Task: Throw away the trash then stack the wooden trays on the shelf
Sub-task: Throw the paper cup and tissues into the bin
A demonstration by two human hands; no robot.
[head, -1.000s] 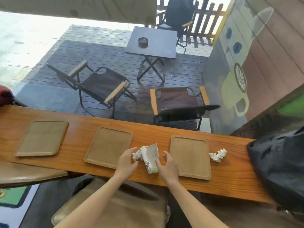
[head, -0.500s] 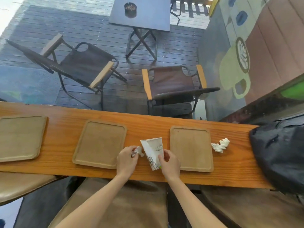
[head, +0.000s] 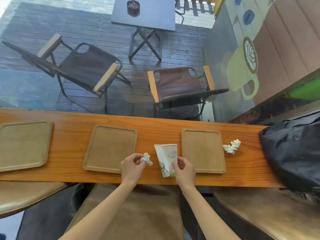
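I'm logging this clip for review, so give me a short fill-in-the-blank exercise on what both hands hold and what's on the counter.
1. The left hand pinches a crumpled ____.
2. The right hand grips a flattened paper ____.
3. The number of wooden trays lying on the wooden counter is ____.
4. Another crumpled tissue lies between the rightmost tray and the black ____.

Missing words: tissue; cup; three; bag

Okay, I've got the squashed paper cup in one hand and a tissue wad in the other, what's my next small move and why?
Probably tuck the crumpled tissue from your left hand into the flattened paper cup held by your right hand. That frees a hand for the second tissue wad, which lies on the counter right of the right-most tray.
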